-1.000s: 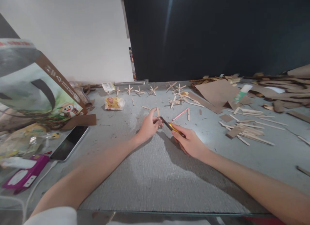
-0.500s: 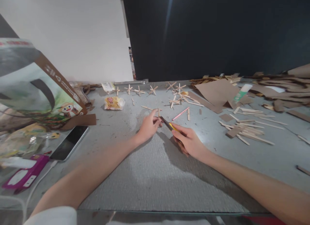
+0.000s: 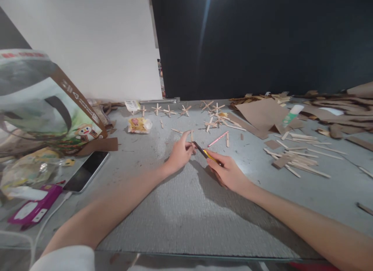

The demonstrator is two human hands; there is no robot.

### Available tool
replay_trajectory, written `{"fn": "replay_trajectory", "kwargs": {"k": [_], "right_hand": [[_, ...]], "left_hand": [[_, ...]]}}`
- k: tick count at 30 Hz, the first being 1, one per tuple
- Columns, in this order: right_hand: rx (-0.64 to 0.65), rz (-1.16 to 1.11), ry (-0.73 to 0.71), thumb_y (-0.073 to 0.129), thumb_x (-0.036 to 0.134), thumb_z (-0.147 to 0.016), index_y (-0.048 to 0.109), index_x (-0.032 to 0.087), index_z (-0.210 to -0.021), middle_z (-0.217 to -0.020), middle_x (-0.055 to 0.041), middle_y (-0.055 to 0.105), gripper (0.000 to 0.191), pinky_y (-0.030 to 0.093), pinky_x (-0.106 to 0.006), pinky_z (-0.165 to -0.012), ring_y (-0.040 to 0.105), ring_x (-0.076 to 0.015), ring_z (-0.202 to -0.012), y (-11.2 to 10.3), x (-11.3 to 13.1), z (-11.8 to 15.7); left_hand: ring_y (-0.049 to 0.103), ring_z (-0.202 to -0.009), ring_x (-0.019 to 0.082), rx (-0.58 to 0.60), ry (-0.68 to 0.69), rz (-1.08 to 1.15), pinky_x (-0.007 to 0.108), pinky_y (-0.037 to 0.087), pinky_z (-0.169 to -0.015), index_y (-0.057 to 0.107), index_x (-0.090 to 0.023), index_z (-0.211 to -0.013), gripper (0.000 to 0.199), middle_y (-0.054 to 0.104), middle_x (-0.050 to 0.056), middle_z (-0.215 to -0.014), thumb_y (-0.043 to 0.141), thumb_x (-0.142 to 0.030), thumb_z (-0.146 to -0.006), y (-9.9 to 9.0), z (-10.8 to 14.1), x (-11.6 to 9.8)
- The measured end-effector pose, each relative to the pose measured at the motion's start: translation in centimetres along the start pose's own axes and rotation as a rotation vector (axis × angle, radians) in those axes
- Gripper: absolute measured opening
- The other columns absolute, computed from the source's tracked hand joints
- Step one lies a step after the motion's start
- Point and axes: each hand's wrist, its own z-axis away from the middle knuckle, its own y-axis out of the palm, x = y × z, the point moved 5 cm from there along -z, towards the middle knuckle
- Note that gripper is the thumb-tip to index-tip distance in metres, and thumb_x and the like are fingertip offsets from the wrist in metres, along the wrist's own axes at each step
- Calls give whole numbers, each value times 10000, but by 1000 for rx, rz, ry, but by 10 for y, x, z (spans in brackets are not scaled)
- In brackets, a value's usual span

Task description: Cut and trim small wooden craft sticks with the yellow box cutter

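My left hand [image 3: 181, 152] is closed on a short wooden stick [image 3: 192, 136], pinching its lower part so that its top stands up past the fingers. In my right hand [image 3: 229, 170] is a utility knife [image 3: 210, 156] with a yellow-marked body. Its dark tip reaches the stick beside my left fingertips; whether the blade cuts into the wood is too small to tell. Just beyond the hands lie a pink striped stick [image 3: 218, 139] and another short wooden stick [image 3: 227, 139]. Farther back stand several crossed-stick pieces [image 3: 185, 110].
Loose wooden sticks [image 3: 305, 164] and a glue stick [image 3: 292, 115] lie at the right, near cardboard sheets [image 3: 259, 111]. A phone [image 3: 86, 172], a purple device [image 3: 35, 208] with a white cable and a large printed bag [image 3: 49, 104] occupy the left. A yellow packet [image 3: 139, 125] sits behind.
The view has shifted slightly, so the table things appear a little to the right. Both hands keep nearly the same pose, with the knife still against the stick.
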Motion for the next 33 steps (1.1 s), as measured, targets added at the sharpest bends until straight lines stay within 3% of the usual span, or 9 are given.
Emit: {"fn": "replay_trajectory", "kwargs": {"k": [6,14,20,26,33], "right_hand": [[41,-28,-25,537,570,-971,652,130,-1373,-485,125,325,606,211,-248,-393,256,-88,-371,2,7,-1],[75,-21,-17,555,542,-947,694,140,-1166,-493,124,313,478,200,-252,-437,265,-85,-405,-4,10,-4],[62,-25,-30,537,521,-937,686,140,-1138,-485,122,331,456,192,-252,-432,265,-87,-390,-1,16,-7],[67,-34,-33,563,545,-936,693,155,-1093,-466,120,319,440,189,-253,-430,257,-89,-388,1,17,-6],[36,-31,-53,576,568,-933,688,169,-1075,-465,115,334,438,195,-249,-419,265,-92,-384,2,12,-8]], "left_hand": [[754,-738,191,0,25,-98,308,567,-803,610,-185,-1274,326,768,24,-773,568,-181,-950,-2,1,-4],[740,-715,169,34,-2,-78,267,547,-737,626,-193,-1189,285,767,22,-796,553,-133,-919,-2,1,-5],[715,-647,164,40,-59,44,248,528,-652,562,-172,-1241,345,733,5,-712,580,-159,-897,0,0,2],[737,-714,162,8,25,-6,269,561,-751,608,-193,-1166,275,734,-3,-735,596,-168,-892,-4,1,-4],[731,-686,171,34,-3,38,256,543,-676,573,-177,-1246,334,739,10,-738,588,-211,-914,-3,2,-2]]}}
